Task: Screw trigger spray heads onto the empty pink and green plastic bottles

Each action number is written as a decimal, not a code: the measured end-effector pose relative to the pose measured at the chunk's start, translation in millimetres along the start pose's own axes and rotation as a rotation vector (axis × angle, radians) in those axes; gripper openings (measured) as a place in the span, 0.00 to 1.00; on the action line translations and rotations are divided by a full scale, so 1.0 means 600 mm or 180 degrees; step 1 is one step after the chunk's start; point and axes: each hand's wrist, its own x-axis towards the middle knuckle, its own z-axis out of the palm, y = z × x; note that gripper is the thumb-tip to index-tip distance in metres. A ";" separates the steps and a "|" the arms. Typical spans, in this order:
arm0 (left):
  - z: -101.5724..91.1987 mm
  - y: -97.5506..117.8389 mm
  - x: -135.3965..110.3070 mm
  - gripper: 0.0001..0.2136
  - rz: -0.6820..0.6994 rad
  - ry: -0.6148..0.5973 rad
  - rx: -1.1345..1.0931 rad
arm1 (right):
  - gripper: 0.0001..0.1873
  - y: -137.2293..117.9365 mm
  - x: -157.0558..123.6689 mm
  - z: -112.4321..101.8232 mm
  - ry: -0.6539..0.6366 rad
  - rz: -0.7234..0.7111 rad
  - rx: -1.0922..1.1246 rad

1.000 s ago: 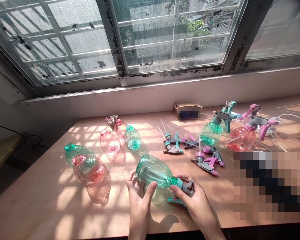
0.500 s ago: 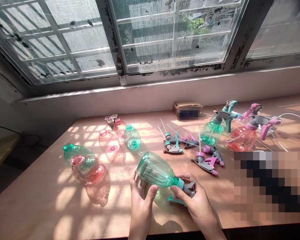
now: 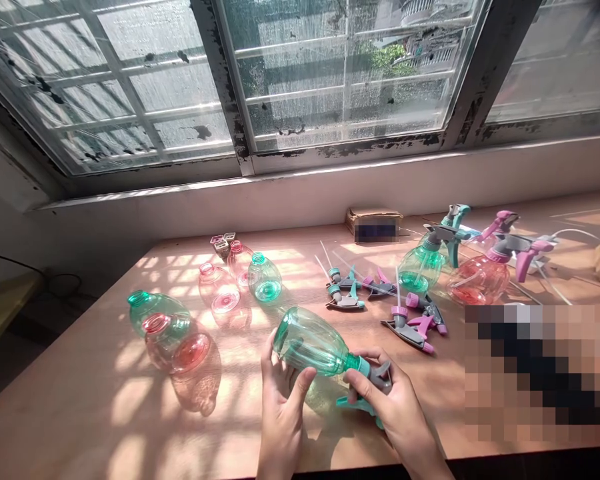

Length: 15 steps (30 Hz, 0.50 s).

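While both hands are in contact with the one assembly, a green transparent spray bottle [image 3: 313, 340] is held between them, inclined above the wooden table [image 3: 75, 407], base toward the upper left and neck toward the lower right. The left hand [image 3: 285, 403] is cupped about the base end, fingers behind and thumb at the near side; thumb pressure cannot be determined. The right hand [image 3: 393, 397] is clamped on the grey-and-teal trigger sprayer head [image 3: 380, 377] at the neck, with the teal trigger [image 3: 357, 405] below its thumb.

The table's near edge [image 3: 530, 452] passes beneath the forearms. To the left, a stretch of sunlit tabletop separates the left hand from a red open-necked bottle [image 3: 177, 347] and a green open-necked bottle [image 3: 163, 313] behind it. Forward and left stands a second green bottle [image 3: 265, 277], near the held bottle's base. Room is tighter forward and right: loose teal-and-grey sprayer heads [image 3: 347, 297] and pink-and-grey sprayer heads [image 3: 410, 330] lie just beyond the right hand. The far limit is the wall [image 3: 290, 193] under the window. Pixelation hides the area at far right.
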 end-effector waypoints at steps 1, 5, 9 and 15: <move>-0.002 -0.002 0.000 0.39 0.0034 -0.0021 0.0017 | 0.20 0.000 0.000 0.001 0.0055 -0.0007 0.0027; -0.006 -0.004 -0.003 0.36 0.0173 0.0100 0.0137 | 0.20 -0.001 -0.001 0.004 0.0165 -0.0055 0.0079; -0.004 0.007 -0.008 0.40 0.0034 0.0422 0.0108 | 0.21 0.001 -0.002 0.003 -0.0020 0.0078 0.0079; 0.000 0.006 0.001 0.37 0.0045 0.0376 -0.0036 | 0.20 -0.007 -0.004 0.006 0.0098 0.0048 0.0171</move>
